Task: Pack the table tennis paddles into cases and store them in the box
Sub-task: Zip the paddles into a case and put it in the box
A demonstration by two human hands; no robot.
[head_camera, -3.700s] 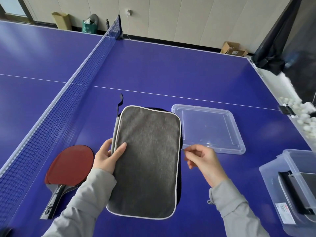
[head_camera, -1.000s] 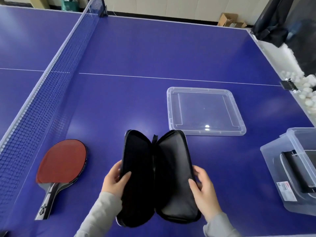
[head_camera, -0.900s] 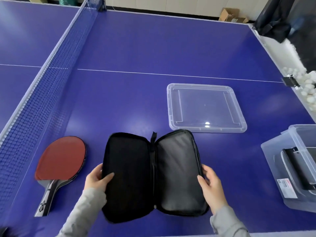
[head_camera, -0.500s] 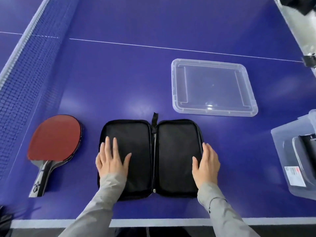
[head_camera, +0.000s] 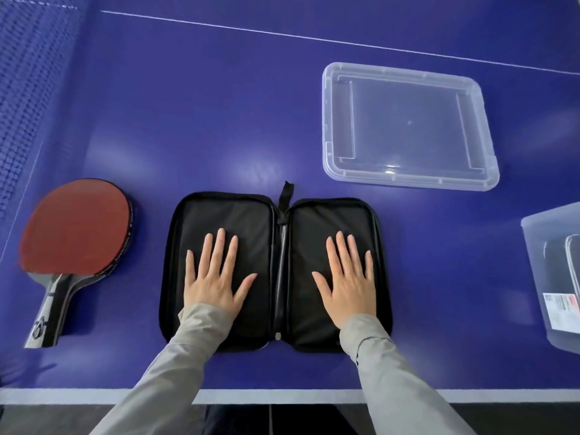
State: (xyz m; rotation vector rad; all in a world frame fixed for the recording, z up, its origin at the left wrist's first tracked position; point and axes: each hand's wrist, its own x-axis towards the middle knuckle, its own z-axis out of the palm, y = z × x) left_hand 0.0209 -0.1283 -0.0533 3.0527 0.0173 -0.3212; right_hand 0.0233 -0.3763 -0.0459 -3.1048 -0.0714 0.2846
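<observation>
The case (head_camera: 276, 271) lies wide open; the left hand (head_camera: 216, 277) and right hand (head_camera: 348, 281) press it with flat, straight fingers (head_camera: 219, 246); the paddle (head_camera: 73, 233) lies left of the case.

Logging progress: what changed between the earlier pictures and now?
The black zip-up fabric paddle case, closed at first, now lies opened flat; the left hand and right hand released its edges and press flat on its halves. The red rubber-faced paddle, clear plastic lid and clear plastic box stayed put.
</observation>
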